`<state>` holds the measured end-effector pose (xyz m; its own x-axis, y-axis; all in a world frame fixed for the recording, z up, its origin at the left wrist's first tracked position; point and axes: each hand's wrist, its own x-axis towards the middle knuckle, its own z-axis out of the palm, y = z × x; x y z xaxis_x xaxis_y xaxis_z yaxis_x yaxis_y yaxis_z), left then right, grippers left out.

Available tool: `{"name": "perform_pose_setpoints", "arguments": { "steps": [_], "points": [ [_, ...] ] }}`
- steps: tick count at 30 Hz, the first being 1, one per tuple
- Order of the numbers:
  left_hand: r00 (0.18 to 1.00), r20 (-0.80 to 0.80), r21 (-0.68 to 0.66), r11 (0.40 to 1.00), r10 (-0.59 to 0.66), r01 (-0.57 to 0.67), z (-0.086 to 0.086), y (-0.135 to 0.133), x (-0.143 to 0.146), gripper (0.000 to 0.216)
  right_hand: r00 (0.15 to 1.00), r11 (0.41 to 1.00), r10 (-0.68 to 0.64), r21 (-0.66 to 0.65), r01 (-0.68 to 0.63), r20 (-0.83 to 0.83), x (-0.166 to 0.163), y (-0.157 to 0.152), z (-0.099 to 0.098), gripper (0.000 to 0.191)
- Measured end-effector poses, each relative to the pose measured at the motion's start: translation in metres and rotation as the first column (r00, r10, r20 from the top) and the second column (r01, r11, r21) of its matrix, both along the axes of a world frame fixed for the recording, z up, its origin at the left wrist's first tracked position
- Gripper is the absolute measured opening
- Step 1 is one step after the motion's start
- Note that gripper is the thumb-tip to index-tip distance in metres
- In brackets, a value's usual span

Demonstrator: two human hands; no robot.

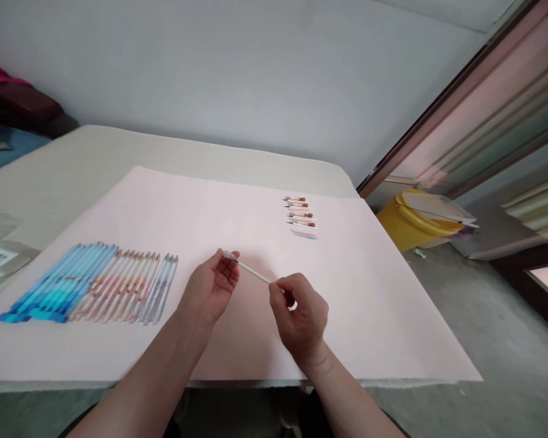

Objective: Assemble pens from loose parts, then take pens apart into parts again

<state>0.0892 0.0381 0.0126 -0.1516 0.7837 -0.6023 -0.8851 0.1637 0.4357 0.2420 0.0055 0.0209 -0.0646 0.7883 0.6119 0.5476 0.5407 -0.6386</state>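
Observation:
My left hand (212, 285) is turned partly palm up, its thumb and fingertips closed on a small clear pen part (229, 255). From that part a thin white pen refill (254, 272) slants down to the right. My right hand (300, 313) pinches the refill's other end between thumb and forefinger. The refill's dark tip is at the clear part; whether it sits inside I cannot tell. To the left of my left hand lies a row of pens: blue ones (75, 277), clear ones with orange-red patterns (123, 283) and greyish clear ones (161, 289).
Several short pen pieces with brown tops (302, 215) and dark tips lie at the back right, beside thin white sticks. A clear piece (305, 234) lies just in front. Pale pink sheeting (369, 340) covers the table. A yellow bin (408, 222) stands on the floor at right.

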Motion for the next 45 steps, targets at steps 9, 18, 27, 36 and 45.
{"name": "perform_pose_setpoints", "arguments": {
  "steps": [9,18,27,36,45],
  "points": [
    [0.998,-0.066,0.009,1.000,-0.012,0.013,-0.001,0.000,0.001,0.008,1.000,0.999,-0.017,-0.046,0.018,0.019,0.002,0.000,0.001,0.013],
    [0.951,-0.308,0.125,0.990,-0.025,0.066,0.006,-0.007,0.008,0.012,1.000,0.991,-0.001,-0.137,0.003,0.009,0.003,0.003,-0.003,0.011],
    [0.928,-0.358,0.172,0.970,-0.102,0.173,0.005,-0.022,0.030,0.017,0.999,0.947,0.004,-0.321,-0.021,-0.054,-0.006,0.004,-0.014,0.015],
    [0.949,-0.271,0.189,0.958,-0.161,0.216,0.009,-0.020,0.023,0.014,0.997,0.924,0.000,-0.382,-0.032,-0.083,-0.007,0.008,-0.021,0.017],
    [0.958,-0.215,0.159,0.961,-0.188,0.224,0.003,-0.017,0.021,0.008,0.999,0.922,0.028,-0.385,-0.033,-0.020,-0.008,0.012,-0.021,0.017]
  ]
}}
